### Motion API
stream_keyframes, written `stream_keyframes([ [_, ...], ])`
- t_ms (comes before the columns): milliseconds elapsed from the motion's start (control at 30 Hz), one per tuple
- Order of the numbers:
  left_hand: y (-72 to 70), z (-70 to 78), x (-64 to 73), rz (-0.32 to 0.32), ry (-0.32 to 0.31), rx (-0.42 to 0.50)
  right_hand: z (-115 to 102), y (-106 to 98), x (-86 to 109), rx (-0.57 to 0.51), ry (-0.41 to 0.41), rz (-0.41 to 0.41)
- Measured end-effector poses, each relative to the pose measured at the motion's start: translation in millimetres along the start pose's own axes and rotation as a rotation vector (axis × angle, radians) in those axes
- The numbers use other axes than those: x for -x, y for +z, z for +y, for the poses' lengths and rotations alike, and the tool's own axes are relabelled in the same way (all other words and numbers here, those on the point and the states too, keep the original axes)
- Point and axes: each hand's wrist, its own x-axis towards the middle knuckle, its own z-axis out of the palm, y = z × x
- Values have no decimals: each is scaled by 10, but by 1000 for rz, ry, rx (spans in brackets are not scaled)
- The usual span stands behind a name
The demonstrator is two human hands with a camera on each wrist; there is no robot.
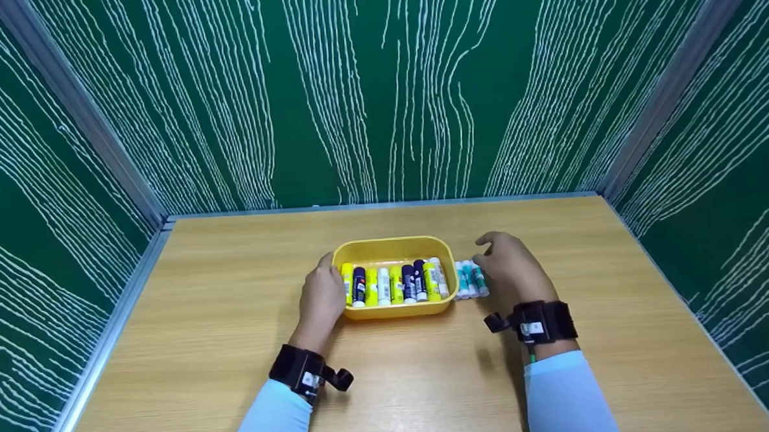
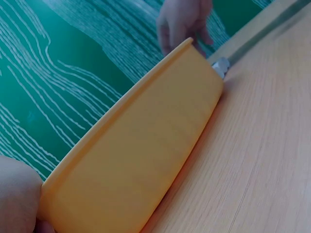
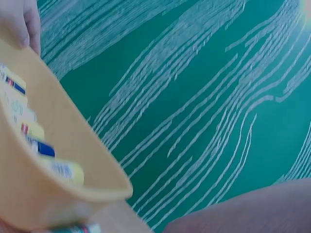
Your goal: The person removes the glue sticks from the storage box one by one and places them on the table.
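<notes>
A yellow plastic basket (image 1: 395, 311) stands on the table with a row of glue sticks (image 1: 384, 286) in it, yellow, dark blue and white. My left hand (image 1: 321, 295) grips the basket's left end; in the left wrist view the basket's long side (image 2: 131, 141) fills the middle. Against the right end, outside the basket, several white-and-green glue sticks (image 1: 470, 279) lie side by side on the table. Just over them is my right hand (image 1: 513, 265), its fingers loosely bent and apart from the basket rim. Nothing shows in its grasp. The right wrist view shows glue sticks (image 3: 65, 171) inside the basket.
The wooden table (image 1: 201, 328) reaches around the basket on all sides. Green panels (image 1: 380, 112) with white wavy lines enclose the back and both sides, joined by grey metal frames (image 1: 670, 80). Each wrist carries a black strap (image 1: 545, 321) with a small camera.
</notes>
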Motion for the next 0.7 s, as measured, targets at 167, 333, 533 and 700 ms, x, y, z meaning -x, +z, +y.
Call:
stream_keyframes([
  [167,4,-7,-1,10,17,-6,-259,80,95,13,-47,27],
  [333,7,-10,-11,2,6,2,-477,271,132,73,-131,52],
  [533,5,-9,-15,-3,-6,-4,-597,514,130,82,-123,29],
  [700,1,-23,-8,18,36,-21,-642,666,114,148,-147,76],
])
